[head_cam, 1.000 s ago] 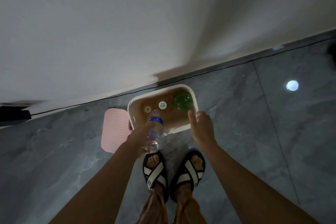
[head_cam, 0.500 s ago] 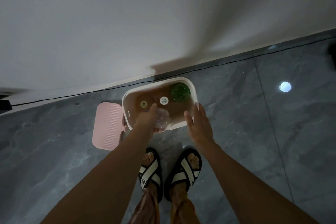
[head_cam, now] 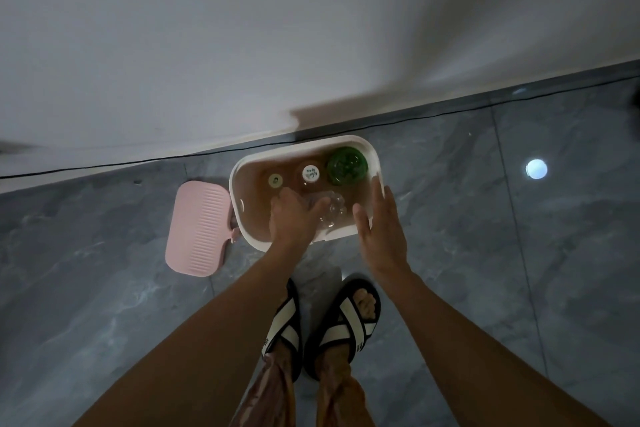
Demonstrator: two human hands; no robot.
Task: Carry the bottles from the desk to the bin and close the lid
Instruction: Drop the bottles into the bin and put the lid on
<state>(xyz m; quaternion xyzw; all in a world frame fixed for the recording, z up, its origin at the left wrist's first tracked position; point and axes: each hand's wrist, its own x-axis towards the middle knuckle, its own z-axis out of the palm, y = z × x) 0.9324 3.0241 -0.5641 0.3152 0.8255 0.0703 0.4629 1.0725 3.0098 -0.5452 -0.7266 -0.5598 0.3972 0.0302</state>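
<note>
The left hand gripped a clear bottle inside the bin; the right hand, open, hovered beside it; the pink lid lay left.

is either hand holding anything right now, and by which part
The left hand grips a clear plastic bottle inside the bin; which part it holds is hidden under the hand. The right hand is open and holds nothing.

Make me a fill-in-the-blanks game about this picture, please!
The bin stands on the floor with its lid ____.
The pink lid hangs on the bin's ____ side.
The left hand lowers a ____ plastic bottle into the bin.
The bottle nearest the right hand is ____.

Missing words: open, left, clear, green
</note>
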